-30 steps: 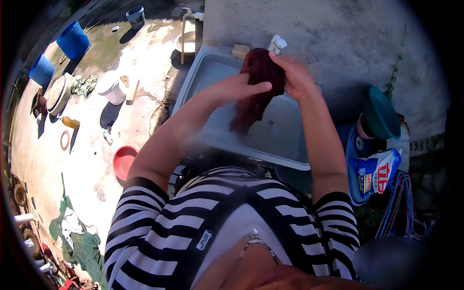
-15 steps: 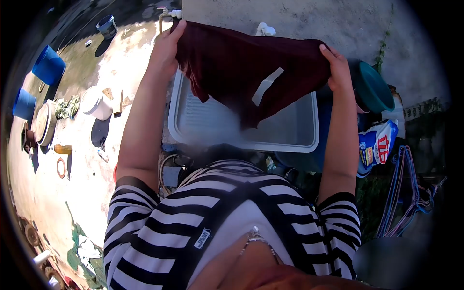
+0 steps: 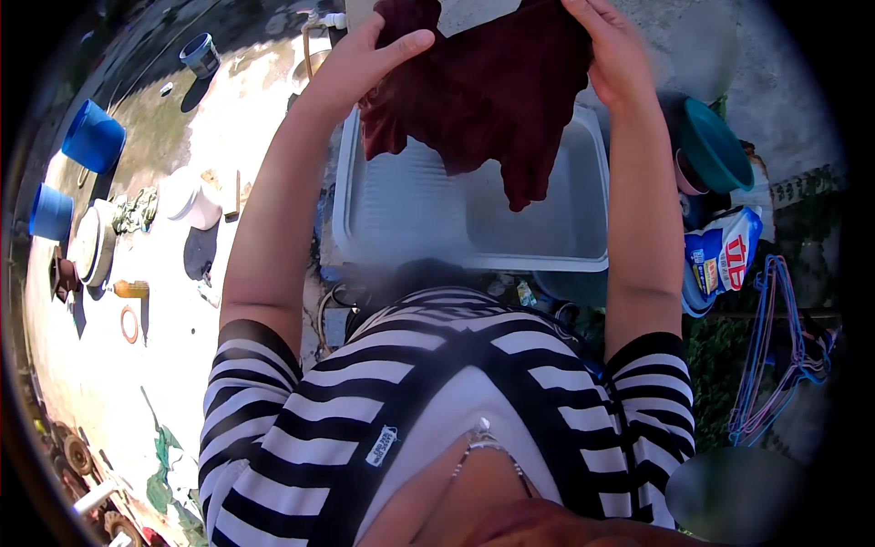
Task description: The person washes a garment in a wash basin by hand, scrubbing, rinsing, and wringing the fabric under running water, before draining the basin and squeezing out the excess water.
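Observation:
A dark maroon garment hangs between my two hands, its folded lower edge dangling over a pale laundry sink. Its exact kind is unclear, and the top runs out of view. My left hand grips the left side with the thumb stuck out across the cloth. On the opposite side, my right hand has the upper corner pinched, thumb at the front. The sink has a ribbed washboard on its left and a basin on its right.
A tap is behind the sink's left. To the right are a teal basin, a blue-and-white detergent bag and hangers. A white bucket and blue bucket stand on the sunlit ground at left.
Both hands have gone up and away from me, lifting the garment higher and bunching it closer together. A pale strip seen on it earlier no longer shows, and more of the sink is visible.

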A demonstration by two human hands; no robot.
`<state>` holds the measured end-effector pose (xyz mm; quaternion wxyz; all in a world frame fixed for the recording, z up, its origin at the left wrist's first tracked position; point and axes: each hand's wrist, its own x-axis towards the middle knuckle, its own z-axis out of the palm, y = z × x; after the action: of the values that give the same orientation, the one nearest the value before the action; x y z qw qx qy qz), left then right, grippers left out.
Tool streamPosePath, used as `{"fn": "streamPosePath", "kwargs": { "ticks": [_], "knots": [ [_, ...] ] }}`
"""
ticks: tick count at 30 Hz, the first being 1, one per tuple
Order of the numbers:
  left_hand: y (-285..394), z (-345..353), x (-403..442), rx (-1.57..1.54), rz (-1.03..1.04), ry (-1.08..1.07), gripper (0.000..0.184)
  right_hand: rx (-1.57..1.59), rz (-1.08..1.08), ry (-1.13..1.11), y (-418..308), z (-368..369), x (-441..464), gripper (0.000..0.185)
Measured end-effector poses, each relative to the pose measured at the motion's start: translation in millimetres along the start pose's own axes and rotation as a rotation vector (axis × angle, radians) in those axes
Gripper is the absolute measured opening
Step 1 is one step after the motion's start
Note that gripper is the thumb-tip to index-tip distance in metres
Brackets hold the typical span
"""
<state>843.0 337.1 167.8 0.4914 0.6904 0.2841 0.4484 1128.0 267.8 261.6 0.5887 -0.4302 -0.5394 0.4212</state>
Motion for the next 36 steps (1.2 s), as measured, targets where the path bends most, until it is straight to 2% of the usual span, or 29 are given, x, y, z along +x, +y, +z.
{"fn": "streamPosePath", "kwargs": {
  "ticks": [1, 3, 4, 7, 8, 9, 10, 11, 13, 15, 17, 19, 20, 21, 24, 27, 30, 33, 36],
  "knots": [
    [2.2, 10.4, -0.3, 0.250, 0.012, -0.023, 0.085, -0.019, -0.012, -0.071, 1.1, 15.3, 4.0, 0.020],
    [-15.9, 30.1, 11.9, 0.827, 0.224, -0.051, 0.098, 0.016, -0.095, -0.164, 2.0, 50.8, 6.7, 0.024],
    [-4.1, 44.4, 7.3, 0.962, 0.173, -0.034, 0.075, 0.003, -0.117, -0.209, 4.2, 60.6, 10.5, 0.026],
    [15.2, 55.9, 3.2, 0.205, 0.349, 0.272, 0.028, 0.097, -0.225, -0.259, 16.0, 62.1, 16.9, 0.026],
    [5.8, 49.4, 8.2, 0.119, 0.309, 0.304, 0.027, -0.223, -0.196, -0.087, 26.9, 50.1, 8.6, 0.029],
    [-26.7, 34.4, 11.4, -0.031, 0.173, 0.248, 0.047, -0.545, -0.163, 0.082, 45.2, 28.5, -3.7, 0.032],
    [-46.5, 28.7, 12.5, 0.036, 0.189, 0.273, 0.043, -0.866, -0.124, 0.249, 65.1, 6.9, -15.6, 0.035],
    [-66.1, 25.0, 11.9, 0.102, 0.202, 0.296, 0.039, -0.839, -0.052, 0.167, 86.3, -10.3, -24.5, 0.036],
    [-128.3, 17.0, 8.3, 0.320, -0.035, 0.191, 0.042, -0.777, 0.093, 0.000, 137.7, -47.7, -46.6, 0.039],
    [-169.2, 22.3, -14.2, 0.816, -0.211, 0.023, 0.041, -0.826, 0.241, 0.005, 205.4, -99.4, -92.6, 0.036],
    [-223.8, 29.1, -38.3, 0.937, -0.390, -0.144, 0.036, -0.863, 0.417, 0.009, 263.2, -145.1, -143.4, 0.033],
    [-242.7, 46.7, -66.1, 1.109, -0.337, -0.131, 0.034, -0.908, 0.591, 0.031, 299.7, -169.7, -195.4, 0.031],
    [-251.6, 56.0, -75.3, 1.194, -0.309, -0.128, 0.034, -0.938, 0.545, 0.046, 329.2, -186.5, -225.4, 0.030],
    [-265.4, 64.9, -76.2, 1.187, -0.238, -0.103, 0.034, -0.968, 0.498, 0.061, 354.0, -199.0, -249.1, 0.029],
    [-286.9, 84.7, -67.6, 1.156, -0.044, -0.043, 0.036, -0.987, 0.671, -0.062, 383.0, -210.2, -278.0, 0.027],
    [-292.8, 100.0, -39.0, 0.987, -0.014, -0.068, 0.038, -0.995, 0.710, -0.046, 411.3, -214.7, -283.7, 0.024],
    [-276.4, 119.6, -12.3, 0.830, -0.019, -0.003, 0.038, -1.009, 0.714, -0.016, 433.3, -216.9, -273.5, 0.023],
    [-307.6, 126.9, 2.4, 1.009, 0.019, -0.070, 0.038, -1.009, 0.695, 0.000, 475.5, -232.3, -271.5, 0.029],
    [-350.1, 131.1, -9.3, 1.212, -0.105, -0.258, 0.038, -1.025, 0.856, -0.096, 512.6, -259.4, -266.8, 0.037]
  ]
}}
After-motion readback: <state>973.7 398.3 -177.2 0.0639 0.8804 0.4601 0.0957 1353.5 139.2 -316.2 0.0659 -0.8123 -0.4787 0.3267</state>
